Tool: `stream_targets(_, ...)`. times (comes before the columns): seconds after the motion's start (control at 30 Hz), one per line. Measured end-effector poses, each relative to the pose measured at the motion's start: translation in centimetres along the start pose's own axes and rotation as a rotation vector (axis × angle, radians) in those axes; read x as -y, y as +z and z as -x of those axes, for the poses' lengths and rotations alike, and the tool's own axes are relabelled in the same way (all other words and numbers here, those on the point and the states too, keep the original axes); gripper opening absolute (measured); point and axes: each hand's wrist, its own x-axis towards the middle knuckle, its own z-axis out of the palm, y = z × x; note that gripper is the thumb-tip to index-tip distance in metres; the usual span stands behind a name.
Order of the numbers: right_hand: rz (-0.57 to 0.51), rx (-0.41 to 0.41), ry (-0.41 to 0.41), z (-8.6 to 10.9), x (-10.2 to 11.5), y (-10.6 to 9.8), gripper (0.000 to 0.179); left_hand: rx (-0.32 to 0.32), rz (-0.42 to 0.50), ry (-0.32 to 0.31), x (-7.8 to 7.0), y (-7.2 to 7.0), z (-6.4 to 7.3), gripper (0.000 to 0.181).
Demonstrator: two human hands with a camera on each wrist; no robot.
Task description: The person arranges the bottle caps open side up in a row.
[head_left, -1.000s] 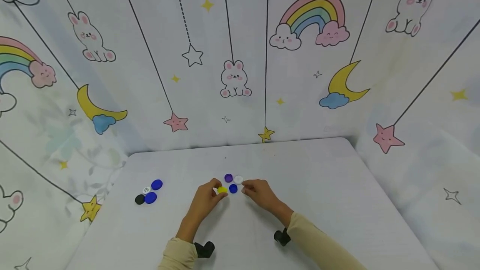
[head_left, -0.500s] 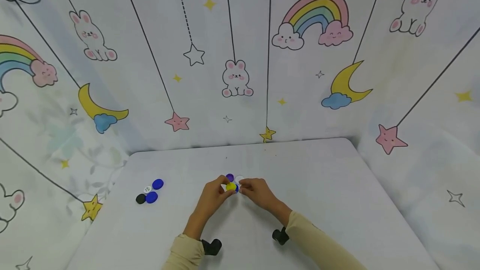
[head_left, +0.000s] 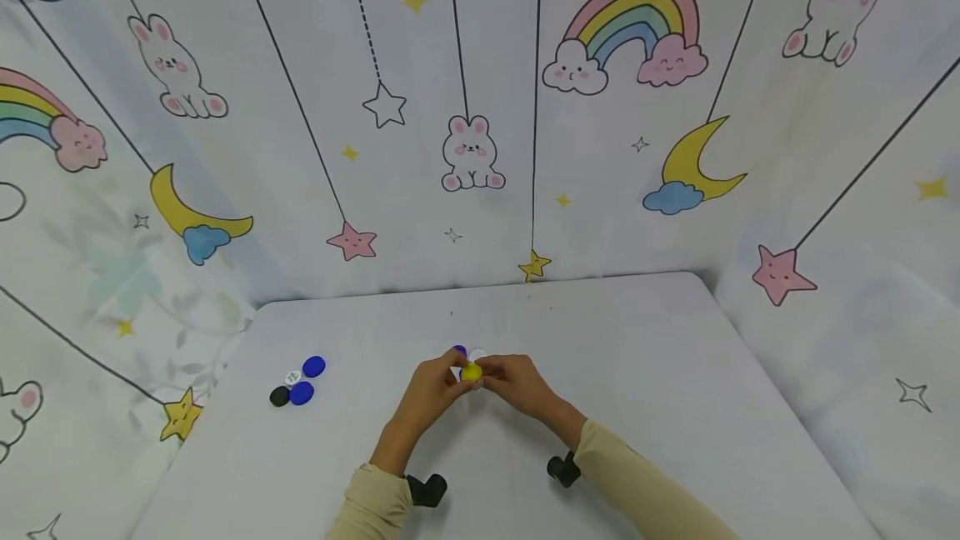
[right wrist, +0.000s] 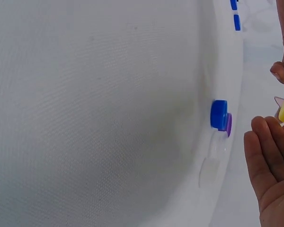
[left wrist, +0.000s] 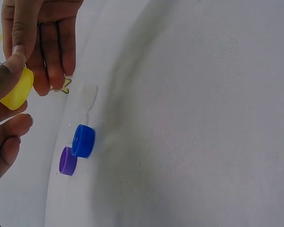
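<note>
A yellow cap (head_left: 471,372) is held up over the table between both hands. My left hand (head_left: 431,386) pinches it from the left, with the thumb across its face in the left wrist view. My right hand (head_left: 521,382) grips its opposite edge with thumb and forefinger; the other fingers extend beside it. Under the hands, a blue cap (left wrist: 85,141) and a purple cap (left wrist: 67,161) lie close together, with a whitish clear cap (left wrist: 89,98) near them. In the head view the hands and the yellow cap mostly cover the blue one.
At the table's left lie two blue discs (head_left: 313,367), a black disc (head_left: 280,396) and a white button-like disc (head_left: 293,377). A cloth backdrop (head_left: 420,190) printed with rabbits, stars and rainbows rises behind the white table (head_left: 637,357). Each wrist carries a black camera mount (head_left: 427,491).
My left hand has moved right with the yellow cap, bringing it over the blue cap and to my right fingers. My right hand, earlier at the white cap, now grips the yellow cap too.
</note>
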Motion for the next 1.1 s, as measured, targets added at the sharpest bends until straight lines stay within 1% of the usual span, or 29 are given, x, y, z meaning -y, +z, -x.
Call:
stream_targets(0.17, 0.0, 0.019, -0.035, -0.1, -0.2, -0.3, 0.029, 0.01, 0.028, 0.015, 0.2, 0.0, 0.0, 0.028)
stream_targets(0.3, -0.011, 0.063, -0.023, -0.1, -0.4, -0.6, 0.029, 0.054, 0.071, -0.018, 0.2, 0.2, 0.1, 0.028)
stream_targets(0.37, -0.008, 0.085, -0.025, -0.1, -0.5, -0.7, 0.029, 0.073, 0.072, -0.03, 0.3, 0.4, 0.1, 0.029)
stream_targets(0.43, -0.001, 0.091, -0.028, -0.1, -0.5, -0.8, 0.028, 0.078, 0.056, -0.034, 0.4, 0.5, 0.1, 0.029)
stream_targets(0.53, 0.015, 0.08, -0.033, -0.4, -0.6, -1.0, 0.026, 0.058, 0.01, -0.022, 0.5, 0.6, -0.1, 0.027)
stream_targets(0.63, 0.022, 0.072, -0.03, -0.6, -0.8, -1.0, 0.024, 0.056, -0.017, -0.03, 0.6, 0.6, -0.5, 0.025)
stream_targets(0.7, 0.02, 0.075, -0.035, -0.7, -1.0, -0.9, 0.024, 0.077, -0.02, -0.04, 0.7, 0.6, -0.8, 0.023)
stream_targets(0.77, 0.028, 0.082, -0.03, -0.7, -1.3, -0.8, 0.023, 0.115, -0.013, -0.05, 0.9, 0.8, -1.0, 0.022)
stream_targets(0.83, 0.034, 0.083, -0.019, -0.6, -1.7, -0.8, 0.022, 0.151, -0.007, -0.047, 1.2, 1.0, -1.2, 0.021)
stream_targets(0.9, 0.042, 0.081, -0.004, -0.5, -2.0, -0.8, 0.02, 0.173, -0.008, -0.042, 1.4, 1.2, -1.3, 0.021)
stream_targets(0.97, 0.046, 0.076, -0.006, -0.5, -2.2, -0.8, 0.02, 0.18, -0.016, -0.035, 1.5, 1.5, -1.5, 0.02)
stream_targets(1.1, 0.054, 0.078, 0.003, -0.7, -2.5, -0.7, 0.019, 0.166, -0.084, -0.02, 1.6, 1.8, -1.6, 0.019)
